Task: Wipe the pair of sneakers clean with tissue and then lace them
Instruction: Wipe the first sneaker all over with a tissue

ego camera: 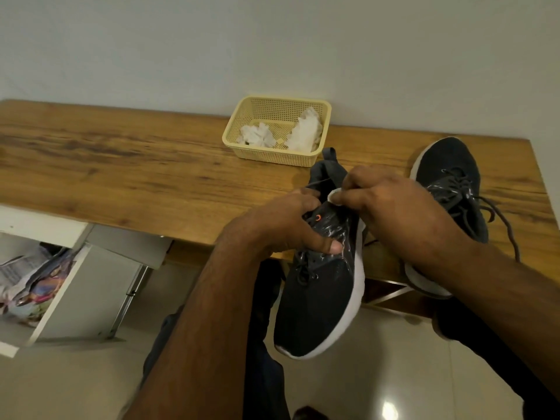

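A dark sneaker with a white sole [321,301] hangs off the table's front edge, toe towards me. My left hand [291,225] grips it at the lacing area, thumb pressed on its side, fingers curled at a thin grey lace [318,181]. My right hand [385,204] hovers over the tongue and pinches something small and white, apparently the lace end. The second dark sneaker [448,189] lies on the table at the right, laced, with loose lace ends trailing. Crumpled white tissues [304,131] lie in a cream basket [230,134].
The wooden table [121,165] stands against a pale wall. At the lower left an open white drawer [45,283] holds newspapers. Glossy floor tiles [394,374] and my dark trouser legs are below.
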